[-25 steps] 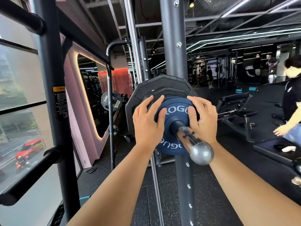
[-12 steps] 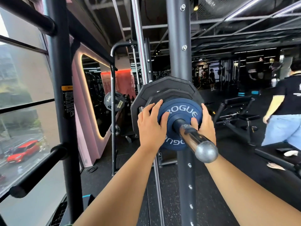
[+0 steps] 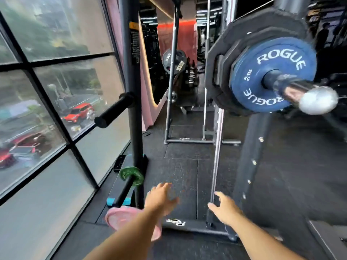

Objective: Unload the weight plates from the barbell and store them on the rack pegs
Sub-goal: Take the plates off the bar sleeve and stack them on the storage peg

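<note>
Counting inward from the sleeve end, the barbell [image 3: 293, 89] carries one blue plate [image 3: 272, 72] and at least two black plates [image 3: 225, 53] stacked behind it, all at upper right. The blue plate is a round, matte disc with white ROGUE lettering printed twice. The largest black plate has a many-sided edge and a dull rubber-like surface. The sleeve is polished chrome and ends in a rounded metal cap.

One black steel upright [image 3: 131, 91] stands at left beside the window [image 3: 47, 91]. Two cylindrical pegs project from it:
- The upper peg [image 3: 114, 109] is matte black.
- The lower peg [image 3: 125, 190] carries one small green plate [image 3: 131, 175], round and glossy.

One pink plate [image 3: 120, 218], blurred, sits low near the upright. Its mounting cannot be determined.

Two hands are low in the frame, over the black speckled rubber floor [image 3: 184, 166]. The left hand [image 3: 161, 197] and the right hand [image 3: 225, 211] both have fingers spread and loose, grasping nothing. Both are well apart from the blue plate.
</note>
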